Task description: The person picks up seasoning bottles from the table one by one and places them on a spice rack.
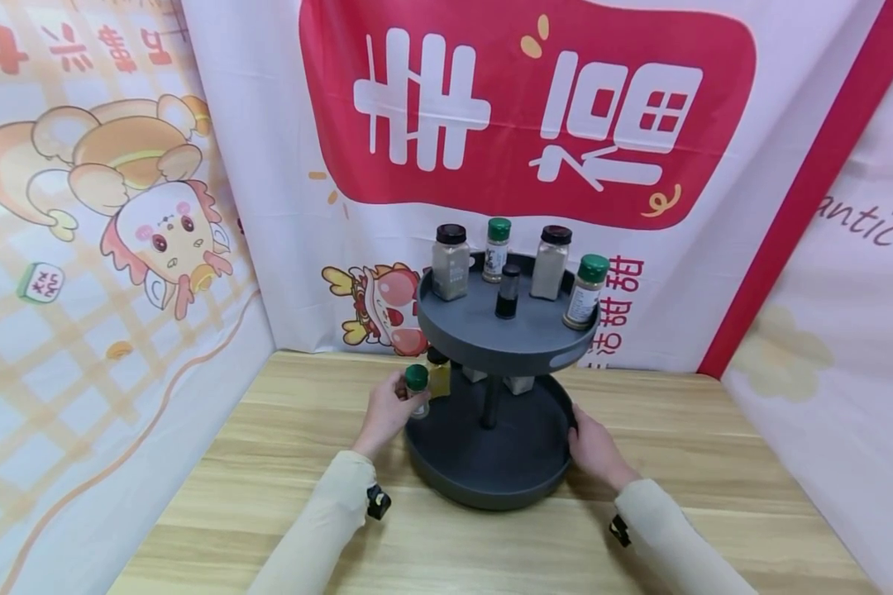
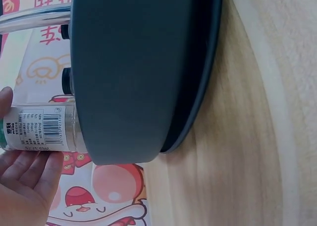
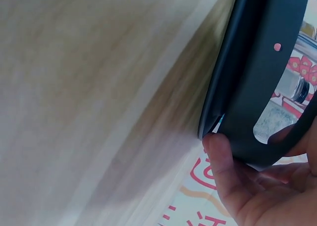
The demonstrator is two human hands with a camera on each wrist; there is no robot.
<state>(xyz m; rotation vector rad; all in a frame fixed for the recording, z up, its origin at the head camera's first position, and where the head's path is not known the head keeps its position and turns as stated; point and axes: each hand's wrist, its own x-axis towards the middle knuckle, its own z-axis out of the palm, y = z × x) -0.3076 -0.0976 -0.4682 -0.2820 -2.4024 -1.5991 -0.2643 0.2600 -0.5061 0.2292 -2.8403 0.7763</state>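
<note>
A dark grey two-tier rack stands on the table, its lower tray (image 1: 484, 471) below a round upper tray (image 1: 502, 339). My left hand (image 1: 385, 415) pinches a green-capped spice jar (image 1: 417, 382) at the lower tray's left rim. In the left wrist view a barcode label faces the camera, and the base of the jar overlaps the tray wall. On the opposite side, my right hand (image 1: 599, 446) grips the lower tray's rim. The right wrist view shows its fingers (image 3: 220, 156) at the slotted handle in the wall. Beside the held jar stands a black-capped bottle (image 1: 439, 376) with yellowish contents.
On the upper tray are black-capped jars (image 1: 550, 264), green-capped jars (image 1: 586, 293) and a small dark bottle (image 1: 508, 293). More jars (image 1: 521, 383) sit at the back of the lower tray, partly hidden. Printed cloth (image 1: 268, 165) hangs behind the wooden table (image 1: 268, 463).
</note>
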